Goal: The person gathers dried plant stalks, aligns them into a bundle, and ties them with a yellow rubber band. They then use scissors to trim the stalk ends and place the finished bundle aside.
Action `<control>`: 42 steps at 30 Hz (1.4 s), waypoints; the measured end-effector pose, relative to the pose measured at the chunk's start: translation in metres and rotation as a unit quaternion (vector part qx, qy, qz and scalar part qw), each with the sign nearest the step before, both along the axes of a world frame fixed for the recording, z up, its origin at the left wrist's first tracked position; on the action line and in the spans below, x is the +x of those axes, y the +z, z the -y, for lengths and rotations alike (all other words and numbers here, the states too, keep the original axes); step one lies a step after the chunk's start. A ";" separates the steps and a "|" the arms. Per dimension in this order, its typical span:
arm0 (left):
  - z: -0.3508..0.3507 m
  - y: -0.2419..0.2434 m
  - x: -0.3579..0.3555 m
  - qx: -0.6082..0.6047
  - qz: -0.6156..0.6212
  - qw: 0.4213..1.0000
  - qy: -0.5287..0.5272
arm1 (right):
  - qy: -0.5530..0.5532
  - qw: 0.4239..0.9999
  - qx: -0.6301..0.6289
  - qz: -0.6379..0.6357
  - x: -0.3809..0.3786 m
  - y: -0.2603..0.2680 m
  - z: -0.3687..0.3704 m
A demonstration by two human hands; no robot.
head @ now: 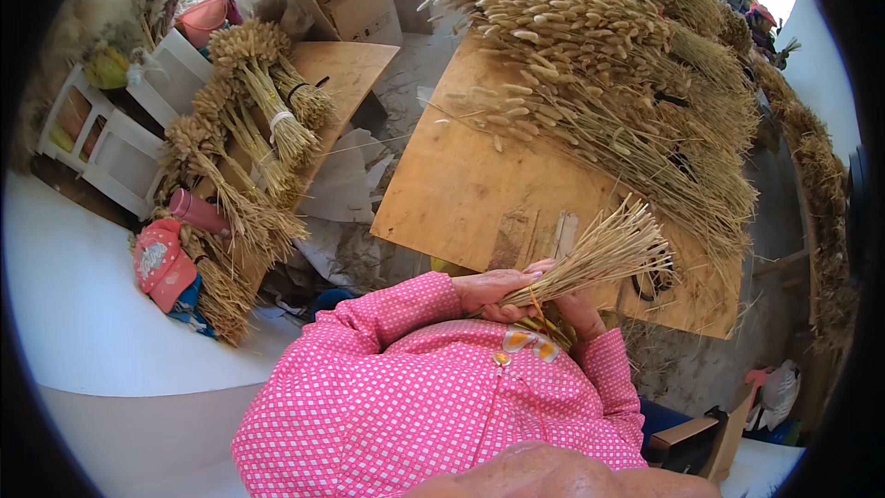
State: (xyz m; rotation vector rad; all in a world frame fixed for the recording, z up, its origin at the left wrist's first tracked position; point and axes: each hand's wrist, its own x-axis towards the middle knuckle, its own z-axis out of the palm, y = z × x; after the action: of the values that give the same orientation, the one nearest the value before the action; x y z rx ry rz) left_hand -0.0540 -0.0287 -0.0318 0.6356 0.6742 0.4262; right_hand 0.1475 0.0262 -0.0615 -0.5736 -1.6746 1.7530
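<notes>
A bundle of dried grass stems (594, 249) is held close to my chest, its cut ends fanning out to the upper right. My left hand (499, 290) grips it from the left side, and my right hand (577, 311) is on its other side, partly hidden by the stems. A thin yellow-orange tie (536, 301) hangs at the bundle between my hands. In front of me, loose dried bunny-tail grass (567, 28) is heaped on a plywood table (442, 173). A coil of black ties (648, 285) lies on the board behind the stem ends.
Tied grass bundles (266, 111) lie on a wooden board (346, 59) at the left, with a pink bottle (197, 211) and a pink cap (164, 264). Cardboard boxes (359, 7) stand behind. Another person (760, 21) is at the far upper right. An open carton (726, 436) stands lower right.
</notes>
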 end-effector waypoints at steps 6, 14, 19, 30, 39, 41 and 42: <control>-0.002 0.005 0.000 -0.063 0.028 0.998 0.013 | -0.029 0.997 -0.058 0.042 0.008 -0.008 0.006; -0.001 0.008 0.003 -0.012 -0.029 0.999 0.039 | -0.096 0.975 0.130 0.151 0.012 -0.025 0.008; 0.000 0.006 0.000 0.013 -0.020 0.996 0.082 | -0.141 0.975 0.050 0.163 0.015 -0.012 0.017; 0.004 0.001 0.013 0.144 -0.099 0.967 0.186 | -0.177 0.942 0.185 0.216 0.010 0.054 0.040; 0.004 -0.006 0.012 0.193 -0.164 0.950 0.183 | -0.135 0.963 0.136 0.188 0.012 0.064 0.041; 0.003 -0.020 0.011 0.214 -0.175 0.941 0.195 | -0.139 0.962 0.165 0.168 0.006 0.066 0.042; 0.003 -0.028 0.012 0.277 -0.181 0.921 0.205 | -0.140 0.961 0.171 0.164 0.002 0.067 0.042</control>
State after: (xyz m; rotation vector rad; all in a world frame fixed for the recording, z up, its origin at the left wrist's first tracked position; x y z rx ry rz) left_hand -0.0416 -0.0318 -0.0596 1.1329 1.0600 0.9215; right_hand 0.1496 -0.0156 0.0053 -0.9230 -1.9536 1.1785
